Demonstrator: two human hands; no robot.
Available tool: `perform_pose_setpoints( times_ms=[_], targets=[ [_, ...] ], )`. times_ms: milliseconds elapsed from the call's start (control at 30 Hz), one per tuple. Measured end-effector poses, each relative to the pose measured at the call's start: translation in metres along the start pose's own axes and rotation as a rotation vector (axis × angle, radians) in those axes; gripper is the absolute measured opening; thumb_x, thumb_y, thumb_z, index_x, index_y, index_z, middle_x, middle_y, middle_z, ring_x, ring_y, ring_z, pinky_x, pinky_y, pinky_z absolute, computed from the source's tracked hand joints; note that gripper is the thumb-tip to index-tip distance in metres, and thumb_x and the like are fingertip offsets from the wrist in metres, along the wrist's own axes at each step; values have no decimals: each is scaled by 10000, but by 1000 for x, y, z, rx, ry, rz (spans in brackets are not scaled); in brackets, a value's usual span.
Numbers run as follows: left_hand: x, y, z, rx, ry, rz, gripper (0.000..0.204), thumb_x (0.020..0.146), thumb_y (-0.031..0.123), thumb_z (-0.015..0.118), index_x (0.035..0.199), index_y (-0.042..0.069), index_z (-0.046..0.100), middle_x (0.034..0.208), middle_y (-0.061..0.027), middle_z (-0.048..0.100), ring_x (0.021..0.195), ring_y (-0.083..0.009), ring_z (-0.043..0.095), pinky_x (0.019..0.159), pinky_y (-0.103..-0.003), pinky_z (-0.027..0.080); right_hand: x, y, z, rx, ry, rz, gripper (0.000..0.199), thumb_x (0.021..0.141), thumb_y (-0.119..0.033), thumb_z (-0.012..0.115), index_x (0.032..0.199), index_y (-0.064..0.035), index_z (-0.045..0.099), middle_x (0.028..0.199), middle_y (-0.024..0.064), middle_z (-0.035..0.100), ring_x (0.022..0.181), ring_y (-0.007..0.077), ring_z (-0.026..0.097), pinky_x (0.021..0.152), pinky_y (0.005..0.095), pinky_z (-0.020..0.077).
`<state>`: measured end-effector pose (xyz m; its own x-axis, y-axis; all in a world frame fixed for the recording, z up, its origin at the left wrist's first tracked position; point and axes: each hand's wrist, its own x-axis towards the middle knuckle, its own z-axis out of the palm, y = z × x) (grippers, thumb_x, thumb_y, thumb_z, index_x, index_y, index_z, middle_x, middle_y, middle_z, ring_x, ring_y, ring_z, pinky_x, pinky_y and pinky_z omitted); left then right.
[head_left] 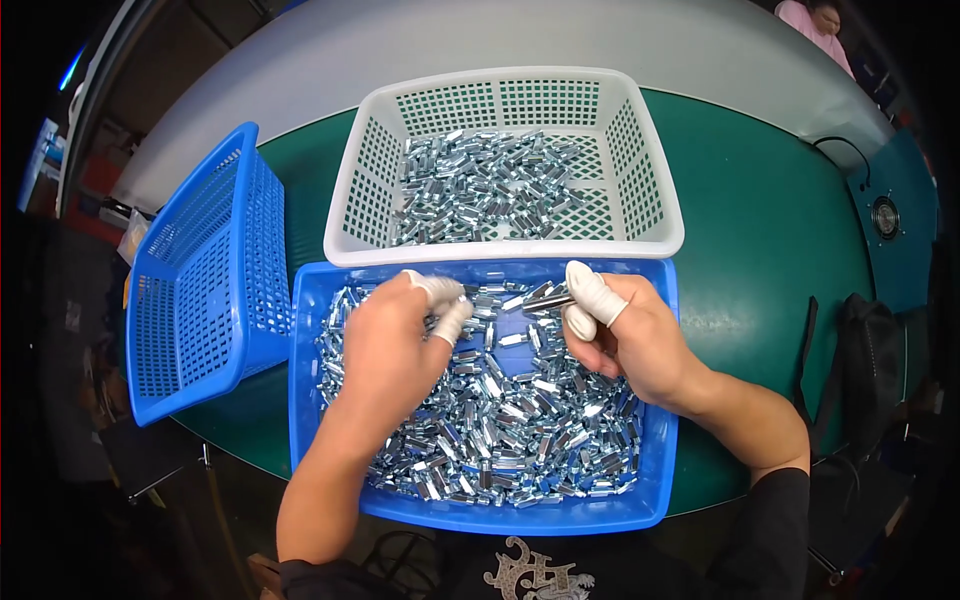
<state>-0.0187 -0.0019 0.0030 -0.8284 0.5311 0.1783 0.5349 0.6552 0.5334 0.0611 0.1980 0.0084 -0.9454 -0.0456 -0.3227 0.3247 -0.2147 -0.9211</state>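
A blue tray (pixel 480 516) in front of me holds a great many shiny metal hex standoffs (pixel 500 430). Over its far left part is my left hand (pixel 395 330), white finger cots on its thumb and finger. Those tips are pinched together, with a small glint of metal between them too small to name. At the far right of the tray, my right hand (pixel 630 330), also wearing white finger cots, pinches a metal hex standoff (pixel 545 303) that points left. Its inner end is hidden by the fingers.
A white perforated basket (pixel 500 248) with more standoffs stands just beyond the tray. To the left, a blue perforated basket (pixel 240 300) leans on its side. All rest on a green table (pixel 740 230). A person in pink (pixel 815 30) is at the far right.
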Motion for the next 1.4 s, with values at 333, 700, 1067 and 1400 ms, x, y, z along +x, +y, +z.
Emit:
perform_pose_setpoints(
  times_ms=[333, 700, 1067, 1400],
  targets=[
    [-1, -6, 8, 97, -152, 162, 165, 720, 96, 715, 836, 31, 617, 757, -99, 598, 756, -277, 582, 663, -379, 463, -2, 5, -2, -128, -14, -113, 461, 988, -371, 358, 640, -85, 456, 513, 12, 470, 405, 57, 363, 398, 207, 289],
    [-9, 16, 0, -624, -131, 28, 220, 787, -21, 670, 1002, -20, 626, 953, -73, 627, 856, -115, 583, 776, -257, 475, -3, 4, -1, -85, 22, -160, 405, 966, -257, 456, 614, -61, 492, 534, -13, 479, 480, 48, 405, 443, 231, 324],
    [-5, 11, -1, -514, -138, 278, 190, 730, 16, 713, 904, -18, 645, 785, -120, 635, 683, -209, 601, 620, -302, 464, -3, 11, 2, -247, -88, -198, 438, 989, -254, 392, 612, -50, 478, 525, 8, 484, 484, 70, 418, 474, 242, 353],
    [-12, 31, 7, -556, 53, 204, 346, 712, 61, 757, 1023, 11, 612, 838, -75, 621, 750, -149, 566, 645, -271, 442, 1, 3, -4, -21, -233, 53, 517, 981, -433, 335, 623, -84, 463, 515, 39, 474, 409, 80, 376, 402, 217, 312]
  ],
)
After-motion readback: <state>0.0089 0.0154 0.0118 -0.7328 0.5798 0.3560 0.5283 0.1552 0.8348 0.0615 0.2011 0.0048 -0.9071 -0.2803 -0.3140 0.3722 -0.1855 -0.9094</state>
